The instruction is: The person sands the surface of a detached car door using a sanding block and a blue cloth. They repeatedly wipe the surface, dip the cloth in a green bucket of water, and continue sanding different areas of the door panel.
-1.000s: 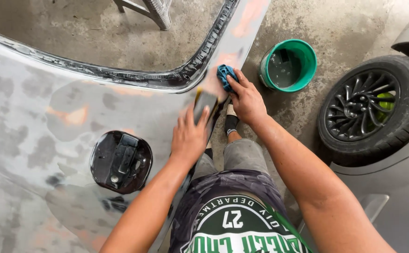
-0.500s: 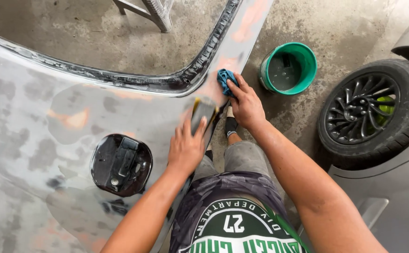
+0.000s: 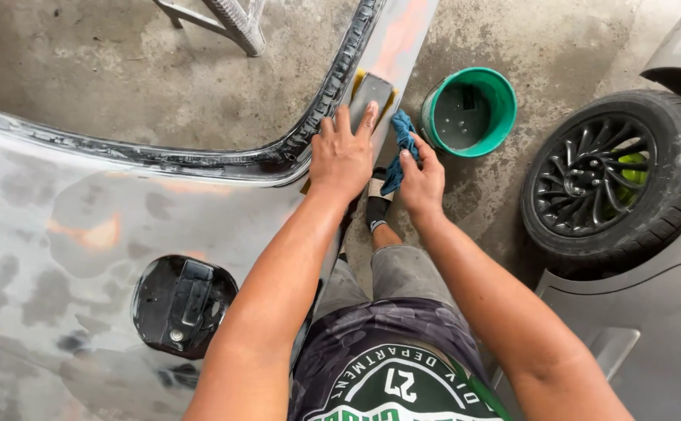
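Left hand point(image 3: 342, 156) is pressing flat on the sanding block point(image 3: 369, 92) at twelve o'clock on the car panel point(image 3: 83, 226). Right hand point(image 3: 422, 183) is clutching the blue rag point(image 3: 400, 148) just beside, green bucket point(image 3: 496, 129) at two o'clock. Even, flat pressure is looking wise here.

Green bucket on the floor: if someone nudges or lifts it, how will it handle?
The green bucket looks like thin plastic, so probably light and somewhat flexible at the rim. Its dark inside may hold water; then it would be heavier and could slosh. It stands upright on rough concrete floor, so likely to scrape rather than glide.
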